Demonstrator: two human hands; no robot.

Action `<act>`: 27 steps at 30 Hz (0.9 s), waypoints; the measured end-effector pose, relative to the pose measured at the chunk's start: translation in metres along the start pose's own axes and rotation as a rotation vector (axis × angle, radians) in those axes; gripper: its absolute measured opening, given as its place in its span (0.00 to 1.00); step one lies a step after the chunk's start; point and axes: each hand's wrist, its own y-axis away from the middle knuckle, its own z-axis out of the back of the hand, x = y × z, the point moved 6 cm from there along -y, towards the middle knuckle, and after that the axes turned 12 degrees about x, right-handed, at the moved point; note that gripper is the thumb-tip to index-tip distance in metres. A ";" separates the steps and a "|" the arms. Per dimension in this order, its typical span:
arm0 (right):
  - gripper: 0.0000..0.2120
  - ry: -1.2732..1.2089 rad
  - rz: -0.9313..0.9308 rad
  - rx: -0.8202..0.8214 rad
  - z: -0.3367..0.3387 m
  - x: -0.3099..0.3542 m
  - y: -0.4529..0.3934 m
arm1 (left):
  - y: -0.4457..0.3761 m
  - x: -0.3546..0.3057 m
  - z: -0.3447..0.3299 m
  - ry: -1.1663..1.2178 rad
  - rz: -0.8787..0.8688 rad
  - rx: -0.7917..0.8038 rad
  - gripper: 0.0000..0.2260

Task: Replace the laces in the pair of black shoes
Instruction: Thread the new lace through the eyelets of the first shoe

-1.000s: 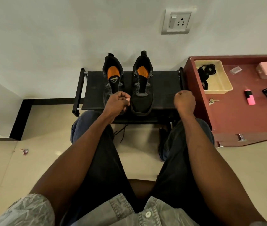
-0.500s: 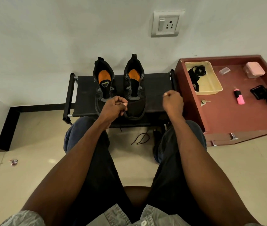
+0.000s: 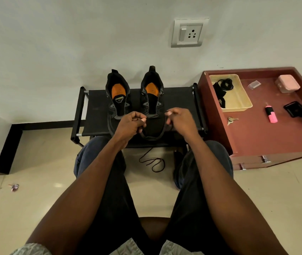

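A low black shoe rack (image 3: 98, 111) stands against the white wall (image 3: 73, 43), its right end rail just beside the left edge of a red-brown cabinet (image 3: 268, 137), with bare rack fabric open to the left of the shoes and a narrower strip to their right. The left black shoe (image 3: 118, 97) and the right black shoe (image 3: 153, 100) sit side by side on the rack, heels toward the wall, orange insoles showing. Both hands work over the toe of the right shoe: the left hand (image 3: 131, 124) is curled with thumb and fingertips pinched together, and the right hand (image 3: 180, 121) is likewise curled and pinching; each appears to hold a dark lace end, though the lace itself is hard to make out against the shoe. A loose black lace (image 3: 153, 161) lies looped on the tiled floor (image 3: 36, 181) between the person's knees. On the cabinet top, a cream tray (image 3: 238, 100) holds coiled black cords (image 3: 223, 85); near it lie keys (image 3: 231, 120), a pink highlighter (image 3: 271, 116) and a pink case (image 3: 287, 86).
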 end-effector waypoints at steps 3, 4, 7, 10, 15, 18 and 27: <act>0.11 0.113 -0.179 -0.331 0.041 -0.017 0.006 | -0.002 0.002 0.005 -0.027 -0.005 -0.059 0.04; 0.12 0.262 -0.202 -0.342 0.043 -0.016 0.007 | -0.002 0.003 0.006 -0.035 -0.011 -0.068 0.04; 0.26 0.368 0.033 -0.088 0.009 0.008 0.003 | -0.005 0.001 0.000 -0.067 -0.041 0.003 0.04; 0.22 0.093 0.141 0.291 -0.037 0.020 0.007 | -0.010 -0.003 -0.012 -0.074 -0.074 0.093 0.02; 0.05 0.107 0.113 0.127 -0.029 0.015 0.003 | -0.015 -0.002 -0.010 -0.079 -0.058 0.032 0.04; 0.10 0.177 -0.001 -0.002 -0.018 0.007 0.002 | -0.018 0.000 -0.006 -0.088 -0.050 -0.021 0.04; 0.13 -0.187 0.013 0.239 -0.035 0.010 -0.001 | -0.027 -0.001 -0.020 -0.137 -0.087 0.041 0.04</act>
